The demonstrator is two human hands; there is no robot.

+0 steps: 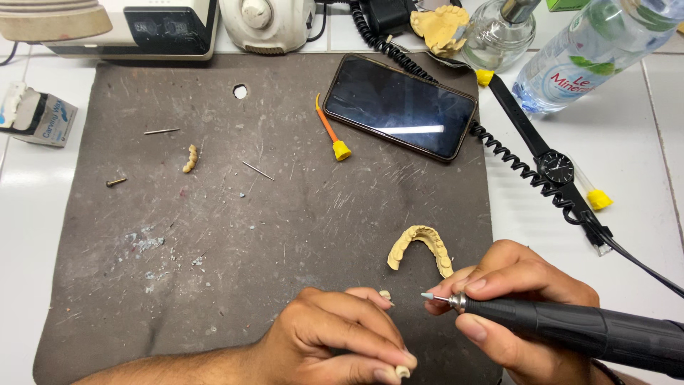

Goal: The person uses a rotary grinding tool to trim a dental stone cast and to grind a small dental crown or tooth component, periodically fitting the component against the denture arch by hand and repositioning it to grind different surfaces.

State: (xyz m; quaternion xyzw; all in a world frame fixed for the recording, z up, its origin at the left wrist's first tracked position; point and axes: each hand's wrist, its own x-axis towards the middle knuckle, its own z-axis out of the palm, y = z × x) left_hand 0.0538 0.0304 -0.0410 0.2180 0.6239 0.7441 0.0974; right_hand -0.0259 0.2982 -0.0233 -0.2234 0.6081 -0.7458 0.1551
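The small tooth-coloured piece (385,294) sits pinched at the fingertips of the left hand (342,339), near the mat's near edge; another bit shows at that hand's lower fingertips. The right hand (513,299) has its grip closed around a black rotary handpiece (570,329), its pale tip just right of the piece. A slip could nick fingers or fling the piece. The scratched dark mat (271,214) lies on a white tiled table (613,150), with a yellow dental arch cast (422,247) just beyond the hands and a phone (399,107) farther off.

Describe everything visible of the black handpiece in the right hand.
The handpiece is a thick, matte black, pen-like rotary tool with a silver metal collar and a small pale cone-shaped tip pointing left. It lies almost level, held like a pen in the right hand, fingers near the collar. Its tip sits close to the left hand, not touching.
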